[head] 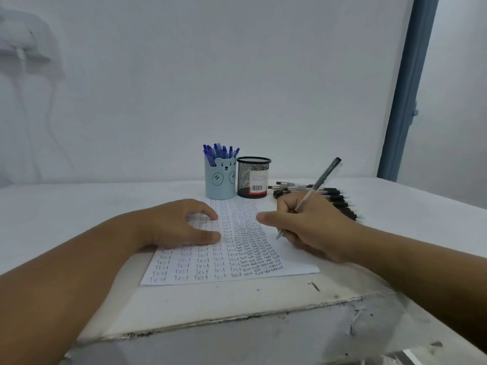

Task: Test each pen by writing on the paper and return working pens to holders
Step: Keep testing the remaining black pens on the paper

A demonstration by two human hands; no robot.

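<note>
From my seat, the white table lies bare to the left of the paper, so a hand could sweep in there. Behind the sheet, the blue bear holder, crammed with blue pens, and the black mesh holder stand touching, blocking the far edge. The row of black pens crowds the right side behind my right hand.

I see a white table under both hands, its near edge chipped and grey; a white wall beyond them; a blue-grey post stands far right; a white fixture with a cord hangs far left.
</note>
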